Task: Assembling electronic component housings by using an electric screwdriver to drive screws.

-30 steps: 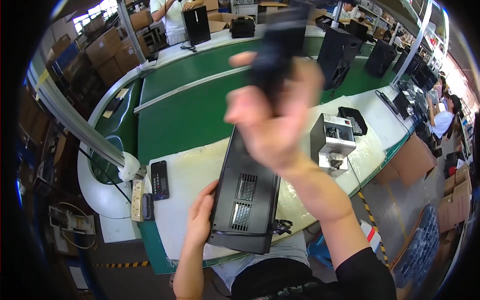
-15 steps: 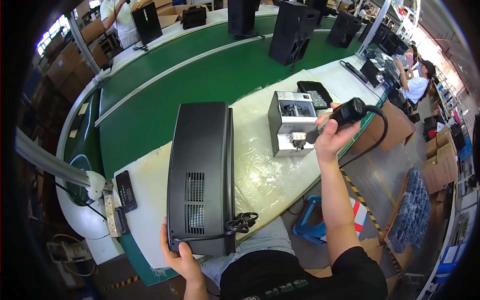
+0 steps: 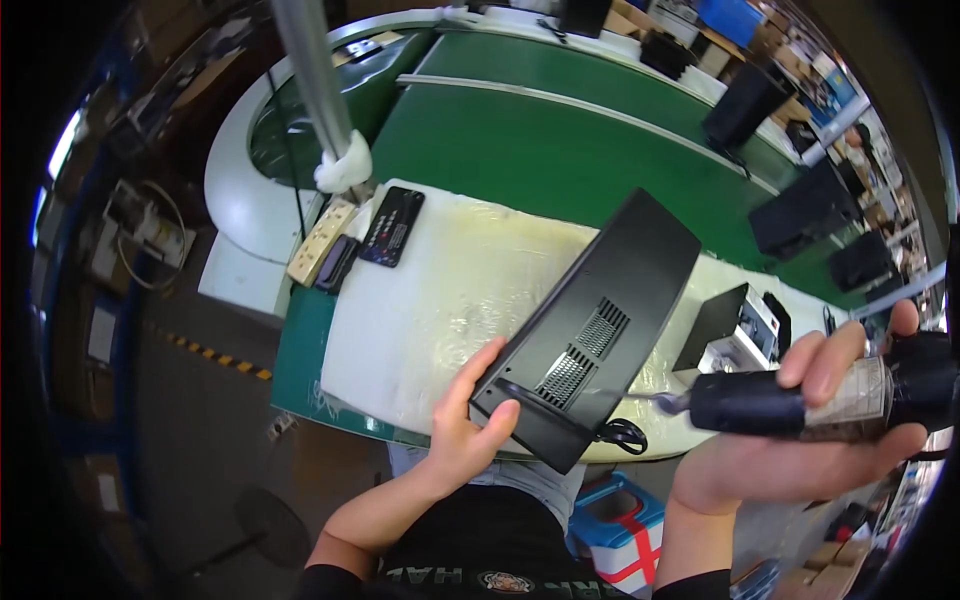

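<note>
Driver (image 3: 770, 405) moved from feeder (image 3: 715, 330) toward black case (image 3: 625, 290), apparently.

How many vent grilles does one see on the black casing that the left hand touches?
2. One vent grille is nearer the left hand; the other vent grille is just beyond it on the black casing. Hidden sides may have more.

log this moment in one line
left hand: holding black rectangular vented case; right hand: gripping black cylindrical driver tool; tool's grey tip: toward case
</note>
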